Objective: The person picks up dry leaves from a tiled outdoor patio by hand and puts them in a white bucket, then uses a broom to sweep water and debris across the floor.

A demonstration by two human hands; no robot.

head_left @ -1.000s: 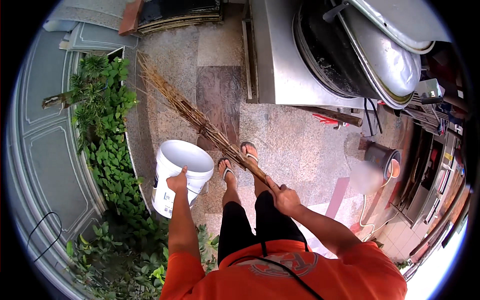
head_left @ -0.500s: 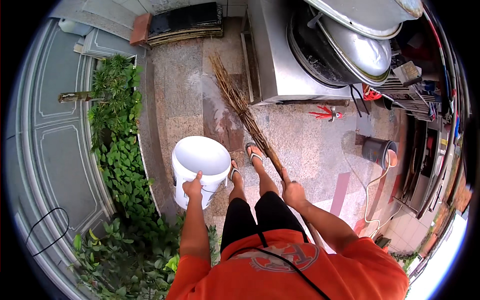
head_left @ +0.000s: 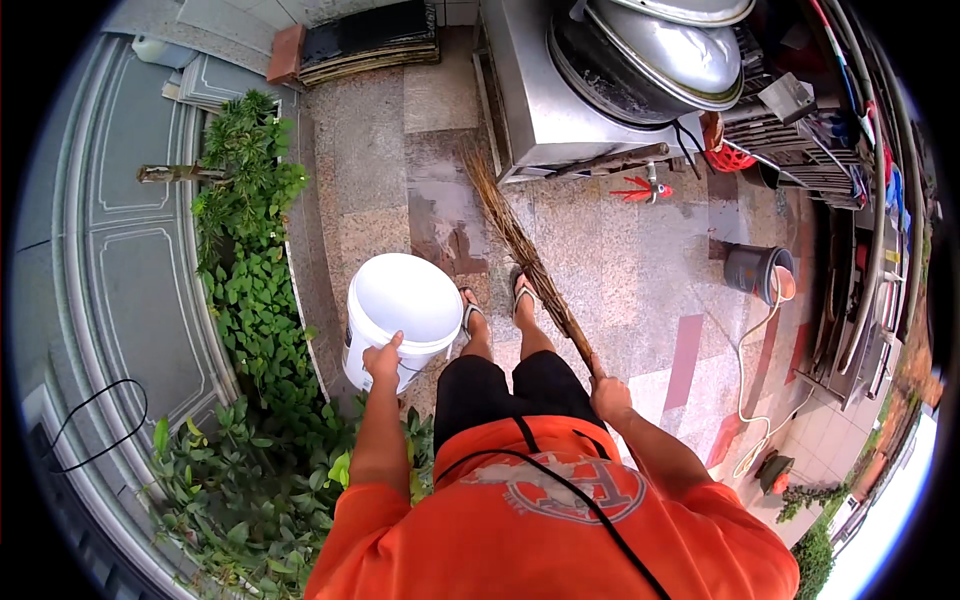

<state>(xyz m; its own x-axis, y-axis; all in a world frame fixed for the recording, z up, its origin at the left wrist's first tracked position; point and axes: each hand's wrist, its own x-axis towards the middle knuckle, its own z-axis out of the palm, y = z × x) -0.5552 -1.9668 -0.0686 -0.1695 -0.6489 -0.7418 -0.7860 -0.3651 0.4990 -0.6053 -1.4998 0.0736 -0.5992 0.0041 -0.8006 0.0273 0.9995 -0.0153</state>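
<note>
My left hand (head_left: 380, 360) grips the near rim of a white plastic bucket (head_left: 406, 300), thumb pointing up over the edge. The bucket is tilted a little, and its pale inside looks bare. In my right hand (head_left: 610, 398) is the brown stick handle of a twig broom (head_left: 522, 243), fingers wrapped round it. The broom slants away to the far left, its thin twigs spreading over the tiled floor. Between bucket and broom are my feet in flip-flops. The handle's rear end is hidden behind my forearm and shirt.
Left of the bucket runs a raised bed of green plants (head_left: 255, 330). A steel stove (head_left: 570, 150) with a big black wok (head_left: 610, 90) stands at the far middle. To the right are a dark bucket (head_left: 750, 270), a pale hose (head_left: 742, 385) and a red-handled tap (head_left: 650, 188).
The bucket has tipped slightly and sits a little higher in view. The broom and my right hand have shifted right. My view has shifted a bit; both grips stay the same.
</note>
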